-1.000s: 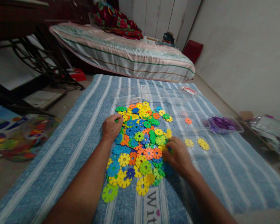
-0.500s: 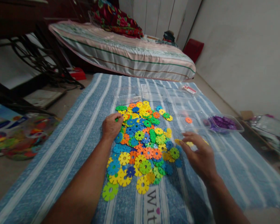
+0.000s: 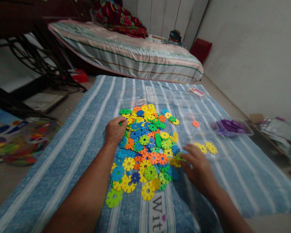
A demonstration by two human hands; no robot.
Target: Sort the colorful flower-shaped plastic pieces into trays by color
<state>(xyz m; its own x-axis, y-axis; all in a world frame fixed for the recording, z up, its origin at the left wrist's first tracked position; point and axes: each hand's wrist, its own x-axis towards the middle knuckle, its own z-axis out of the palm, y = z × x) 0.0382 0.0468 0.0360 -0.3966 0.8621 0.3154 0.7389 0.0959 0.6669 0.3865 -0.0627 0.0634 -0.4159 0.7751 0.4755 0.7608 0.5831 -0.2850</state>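
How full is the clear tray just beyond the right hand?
Sparsely filled: a few yellow discs lie in the clear tray, with bare bottom showing beside them. The right hand hides part; exact count: cannot tell.

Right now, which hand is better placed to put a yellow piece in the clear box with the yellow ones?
Probably the right hand: it is close to the yellow pieces in the clear box. The left hand is farther, across the pile at its left edge.

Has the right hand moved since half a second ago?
Yes: the right hand has moved left, toward the disc pile, away from the purple pieces.
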